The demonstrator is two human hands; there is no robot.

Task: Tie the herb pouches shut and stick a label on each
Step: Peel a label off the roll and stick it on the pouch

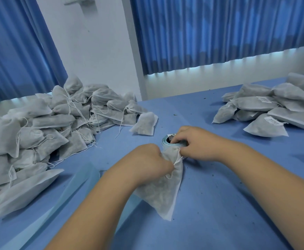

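Observation:
A white fabric herb pouch (163,192) lies on the blue table in front of me, its gathered neck pointing away. My left hand (147,161) grips the neck of this pouch from the left. My right hand (196,143) has its fingers curled at the pouch's drawstring and neck, right beside the label roll (166,141). The label roll is a small blue-edged roll standing just beyond the pouch, partly hidden by my right fingers.
A big heap of pouches with loose strings (44,130) fills the left of the table (219,204). A pile of labelled pouches (270,109) lies at the far right. A single pouch (144,124) sits mid-table. A blue strip (71,192) lies near left.

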